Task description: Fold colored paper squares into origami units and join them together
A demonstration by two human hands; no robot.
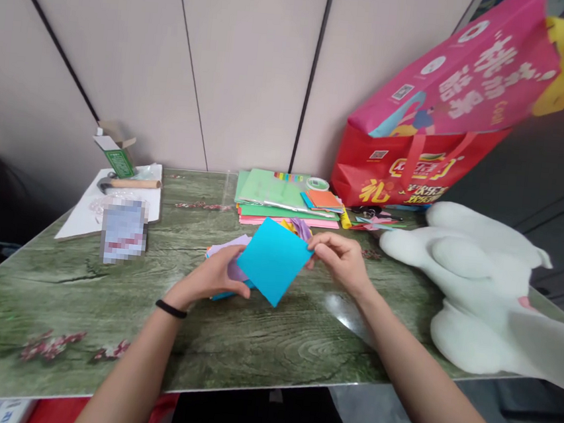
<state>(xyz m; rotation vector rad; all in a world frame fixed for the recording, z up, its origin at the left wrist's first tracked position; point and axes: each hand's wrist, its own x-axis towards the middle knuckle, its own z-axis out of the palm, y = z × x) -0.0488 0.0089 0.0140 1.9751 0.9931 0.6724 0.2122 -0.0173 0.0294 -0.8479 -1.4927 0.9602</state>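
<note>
A square sheet of bright blue paper [276, 261] is tilted above the table in front of me. My right hand [340, 260] pinches its right corner between thumb and fingers. At the sheet's left corner is my left hand [213, 273], with a black band on the wrist; its fingertips go behind the sheet and its thumb sticks out below. Beneath and beside the left hand lie more coloured papers, with a lavender sheet [230, 242] and blue edges showing. Yellow and purple paper pieces [300, 228] are partly hidden behind the blue sheet.
Green and pink paper packs [269, 189] lie at the back, with small orange squares [324, 199] on top. Red and pink bags [390, 169] and a white plush toy [475, 277] stand to the right. A hammer [129, 184] rests on a white board [80, 212] at left.
</note>
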